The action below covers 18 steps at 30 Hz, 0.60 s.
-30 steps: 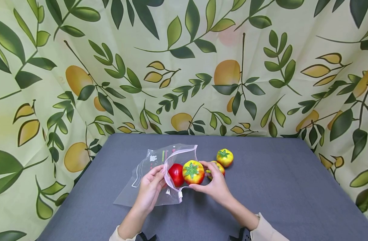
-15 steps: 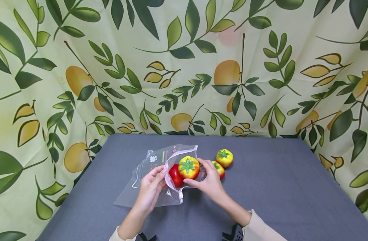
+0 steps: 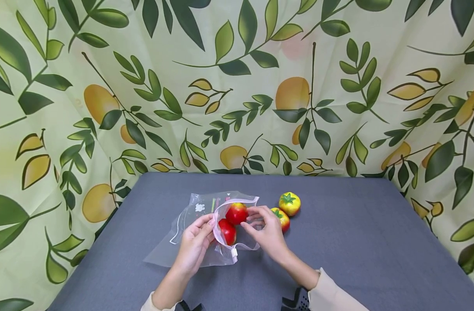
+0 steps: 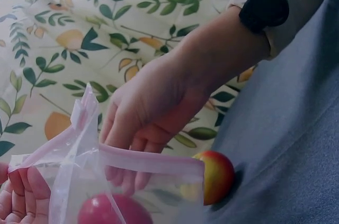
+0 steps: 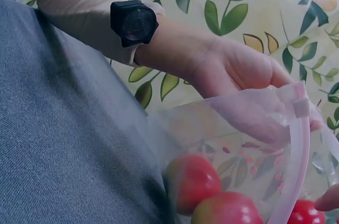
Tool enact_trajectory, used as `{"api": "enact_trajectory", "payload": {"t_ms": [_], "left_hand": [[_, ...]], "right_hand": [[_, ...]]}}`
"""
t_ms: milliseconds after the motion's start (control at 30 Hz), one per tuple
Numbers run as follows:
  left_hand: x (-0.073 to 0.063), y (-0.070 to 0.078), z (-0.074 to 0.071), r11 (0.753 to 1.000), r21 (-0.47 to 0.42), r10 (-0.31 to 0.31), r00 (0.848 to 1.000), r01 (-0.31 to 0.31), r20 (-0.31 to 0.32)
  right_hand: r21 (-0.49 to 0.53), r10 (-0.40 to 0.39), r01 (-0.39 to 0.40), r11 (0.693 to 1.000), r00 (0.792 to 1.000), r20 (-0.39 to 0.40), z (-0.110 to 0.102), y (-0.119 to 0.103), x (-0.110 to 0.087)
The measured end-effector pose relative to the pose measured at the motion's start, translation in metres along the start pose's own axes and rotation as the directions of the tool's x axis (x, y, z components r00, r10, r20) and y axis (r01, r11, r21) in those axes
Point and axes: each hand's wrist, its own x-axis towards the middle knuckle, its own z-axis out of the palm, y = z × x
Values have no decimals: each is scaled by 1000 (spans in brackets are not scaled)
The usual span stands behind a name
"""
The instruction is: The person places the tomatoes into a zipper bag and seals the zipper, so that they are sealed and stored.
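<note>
My left hand [image 3: 196, 242] pinches the pink zip rim of a clear zip bag [image 3: 167, 250], holding its mouth apart. Just inside the mouth lies a red and yellow toy tomato [image 3: 237, 214], red side up. A second red tomato [image 3: 227, 231] sits against it, deeper in. Through the plastic, the right wrist view shows tomatoes [image 5: 193, 181] low in the bag. My right hand [image 3: 270, 231] is at the mouth's right side, fingers loosely bent beside the upper tomato; in the left wrist view these fingers [image 4: 142, 179] hang behind the rim, gripping nothing. Whether they touch the tomato is unclear.
Two more yellow-red tomatoes with green leafy tops lie right of the bag: one [image 3: 289, 203] farther back, the other [image 3: 282, 219] partly behind my right hand. The grey tabletop [image 3: 346, 233] meets a leaf-patterned curtain [image 3: 244, 108] at its back edge.
My right hand has carried a tomato leftward into the bag's mouth and let go; the tomato has rolled, its green top now hidden. The left hand keeps its hold on the rim.
</note>
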Motion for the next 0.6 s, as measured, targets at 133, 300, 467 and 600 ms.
{"api": "enact_trajectory", "payload": {"t_ms": [133, 300, 467, 600], "left_hand": [[1, 0, 1, 1000, 13, -3, 1000, 3, -6], [1, 0, 0, 1000, 9, -3, 999, 3, -43], [3, 1, -3, 1000, 4, 7, 997, -7, -76], [3, 1, -4, 1000, 4, 11, 997, -11, -79]], "right_hand": [[16, -40, 38, 999, 992, 121, -1, 0, -2], [28, -80, 75, 997, 965, 249, -5, 5, -7], [47, -77, 68, 997, 971, 225, -9, 9, -14], [77, -87, 74, 994, 979, 185, -12, 12, -17]]}}
